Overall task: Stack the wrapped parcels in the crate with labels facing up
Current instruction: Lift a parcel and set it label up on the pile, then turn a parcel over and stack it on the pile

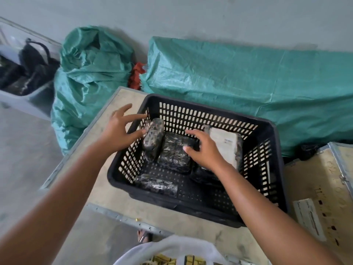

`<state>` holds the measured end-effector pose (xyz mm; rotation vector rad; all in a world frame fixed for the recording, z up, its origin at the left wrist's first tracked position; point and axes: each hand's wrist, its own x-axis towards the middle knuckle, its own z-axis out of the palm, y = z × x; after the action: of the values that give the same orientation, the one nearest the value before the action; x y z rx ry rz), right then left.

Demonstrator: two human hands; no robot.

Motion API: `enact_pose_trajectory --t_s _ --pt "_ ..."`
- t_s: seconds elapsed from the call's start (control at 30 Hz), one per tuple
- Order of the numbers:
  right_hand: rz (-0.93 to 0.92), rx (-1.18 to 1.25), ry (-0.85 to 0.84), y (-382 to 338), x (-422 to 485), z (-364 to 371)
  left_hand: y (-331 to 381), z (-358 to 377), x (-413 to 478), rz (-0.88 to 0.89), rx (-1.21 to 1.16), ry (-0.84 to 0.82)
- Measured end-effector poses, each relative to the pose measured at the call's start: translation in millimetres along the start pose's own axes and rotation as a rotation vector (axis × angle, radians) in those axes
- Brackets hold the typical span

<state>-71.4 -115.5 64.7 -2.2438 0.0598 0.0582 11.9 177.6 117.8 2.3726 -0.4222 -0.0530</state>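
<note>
The right hand [205, 150], fingers spread, rests on a labelled parcel [226, 143] inside the black slotted crate [267, 169]; the left hand [122, 131] hovers open over the crate's left rim. Black-wrapped parcels fill the crate: one tilted [153, 141] against the left wall, one flat in the middle [174, 156], one [156, 185] by the near wall.

Soft, even daylight is filling the scene, casting only faint shadows. Wide-angle distortion is bending the edges, and motion blur is smearing the hands [206, 150] and forearms slightly.
</note>
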Motion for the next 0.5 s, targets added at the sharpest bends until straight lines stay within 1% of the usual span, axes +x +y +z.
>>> enact_pose_trajectory --t_s 0.07,0.13,0.2,0.27,0.37,0.43,0.5 --pt "0.024 0.011 -0.084 -0.8 11.0 27.8 -11.3 3.1 -7.9 -0.107 -0.119 -0.062" --pt "0.041 -0.049 -0.163 7.7 19.9 53.4 -19.7 9.8 -14.2 -0.135 -0.253 -0.125" --pt "0.061 -0.208 -0.255 21.3 27.3 72.9 -26.4 14.6 -17.1 -0.151 -0.325 -0.129" --pt "0.087 -0.388 -0.341 34.3 34.2 86.5 -31.1 16.2 -17.7 -0.202 -0.391 -0.115" --pt "0.093 -0.625 -0.453 46.7 38.9 102.9 -31.2 17.9 -20.1 -0.255 -0.449 -0.106" --pt "0.084 -0.742 -0.504 51.2 37.4 113.3 -29.9 19.3 -21.3 -0.247 -0.496 -0.096" --pt "0.078 -0.816 -0.511 55.5 33.8 121.5 -30.3 19.7 -21.9 -0.245 -0.522 -0.088"
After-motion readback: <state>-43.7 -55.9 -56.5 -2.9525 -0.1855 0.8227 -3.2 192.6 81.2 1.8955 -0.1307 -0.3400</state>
